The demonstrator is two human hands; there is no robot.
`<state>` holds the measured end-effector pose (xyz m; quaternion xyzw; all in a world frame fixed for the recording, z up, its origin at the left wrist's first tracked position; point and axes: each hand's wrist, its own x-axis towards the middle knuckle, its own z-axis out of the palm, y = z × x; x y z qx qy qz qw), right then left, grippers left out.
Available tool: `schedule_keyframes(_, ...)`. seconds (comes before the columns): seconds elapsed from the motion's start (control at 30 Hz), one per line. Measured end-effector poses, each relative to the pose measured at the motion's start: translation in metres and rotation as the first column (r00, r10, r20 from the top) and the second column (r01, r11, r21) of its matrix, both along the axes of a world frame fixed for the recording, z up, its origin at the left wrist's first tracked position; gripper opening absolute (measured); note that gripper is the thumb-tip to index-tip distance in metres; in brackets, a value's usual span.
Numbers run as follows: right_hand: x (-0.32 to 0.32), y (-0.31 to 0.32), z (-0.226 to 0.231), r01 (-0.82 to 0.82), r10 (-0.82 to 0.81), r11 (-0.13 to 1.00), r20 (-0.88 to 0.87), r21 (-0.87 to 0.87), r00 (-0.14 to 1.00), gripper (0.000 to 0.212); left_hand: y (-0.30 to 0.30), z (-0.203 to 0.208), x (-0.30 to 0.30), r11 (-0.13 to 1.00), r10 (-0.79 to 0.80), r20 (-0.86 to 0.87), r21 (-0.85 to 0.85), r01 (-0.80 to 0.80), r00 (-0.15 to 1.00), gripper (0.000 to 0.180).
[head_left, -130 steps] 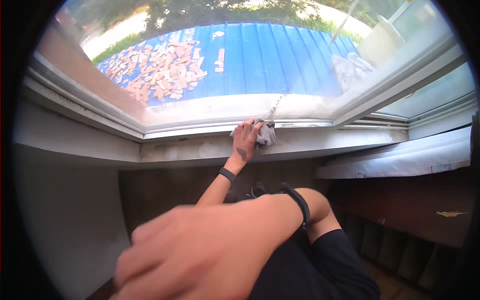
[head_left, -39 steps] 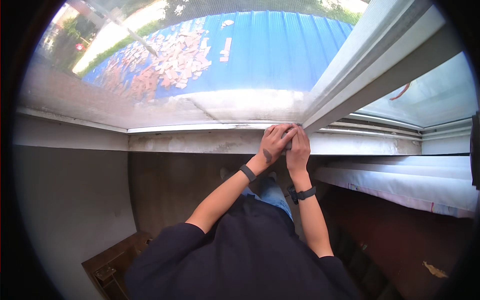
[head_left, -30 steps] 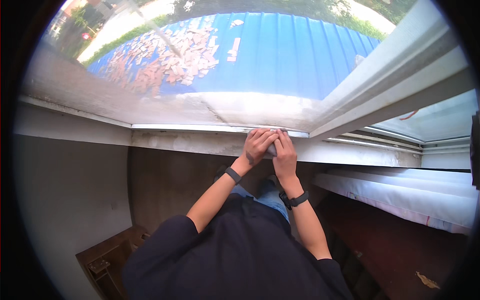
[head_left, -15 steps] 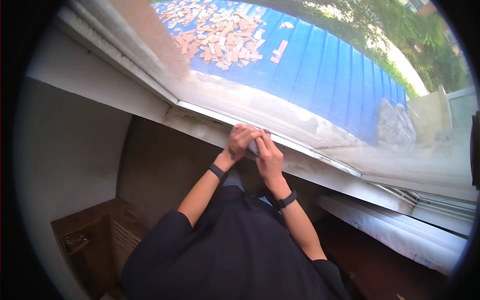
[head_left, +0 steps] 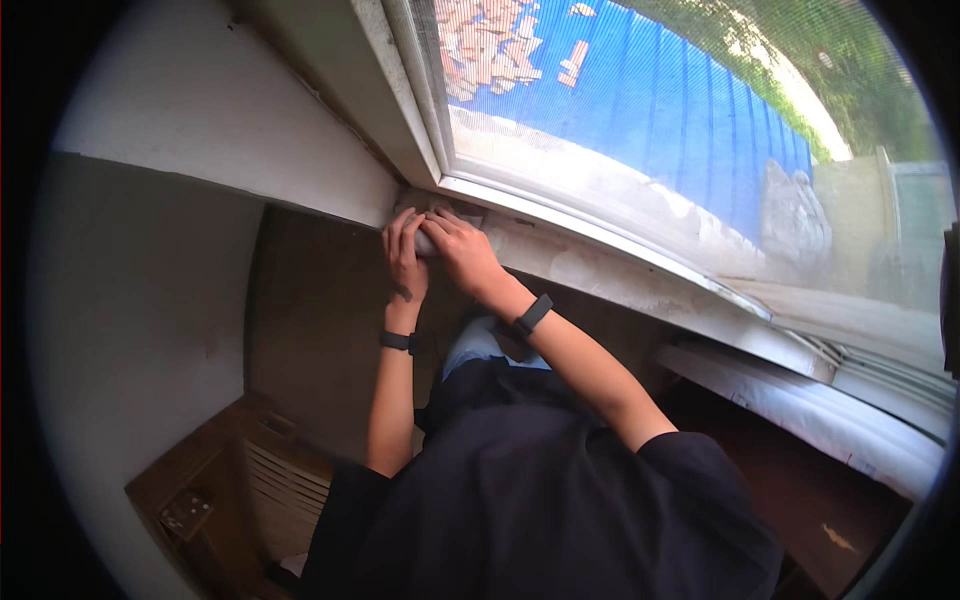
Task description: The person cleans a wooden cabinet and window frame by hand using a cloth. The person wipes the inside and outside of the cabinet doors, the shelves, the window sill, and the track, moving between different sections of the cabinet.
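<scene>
A bunched grey cloth [head_left: 425, 245] is held between my two hands at the left corner of the window sill [head_left: 570, 255]. My left hand [head_left: 404, 250] grips its left side with bent fingers. My right hand [head_left: 462, 252] is closed on the other side, its fingertips close to the left ones. Most of the cloth is hidden by my fingers. Just beyond my hands, the white window frame [head_left: 428, 165] meets the sill, whose surface looks stained.
Behind the screened window lies a blue corrugated roof [head_left: 640, 130] with scattered pinkish pieces [head_left: 490, 50]. A wooden cabinet [head_left: 190, 470] stands at lower left. At right, a white padded roll [head_left: 800, 410] lies below the sill. A pale wall [head_left: 150, 300] rises on the left.
Both hands have moved left along the sill with the cloth, from its middle stretch to the corner by the frame. The view has shifted, and the window's upright frame now shows near the hands.
</scene>
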<state>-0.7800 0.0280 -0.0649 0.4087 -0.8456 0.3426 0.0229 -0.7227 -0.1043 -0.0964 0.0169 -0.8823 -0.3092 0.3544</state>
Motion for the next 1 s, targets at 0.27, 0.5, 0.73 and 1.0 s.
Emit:
schedule_keyframes(0.27,0.014,0.028,-0.02,0.103,-0.102,0.995,-0.103,-0.003,0.989,0.041,0.031,-0.022,0.011,1.0,-0.019,0.103,-0.008,0.02,0.994,0.04)
schedule_keyframes(0.5,0.022,0.074,-0.02,0.278,-0.282,0.959,-0.148,-0.05,0.948,0.036,0.066,-0.01,0.0,0.975,-0.22,0.198,0.015,0.222,0.955,0.04)
schedule_keyframes(0.73,0.038,0.146,-0.019,0.42,-0.424,0.905,-0.13,-0.057,0.896,0.036,0.126,0.001,-0.004,0.897,-0.42,0.296,-0.007,0.442,0.858,0.049)
schedule_keyframes(1.0,0.06,0.252,-0.017,0.603,-0.604,0.795,-0.159,-0.062,0.781,0.031,0.226,0.008,-0.001,0.774,-0.597,0.333,-0.003,0.634,0.73,0.064)
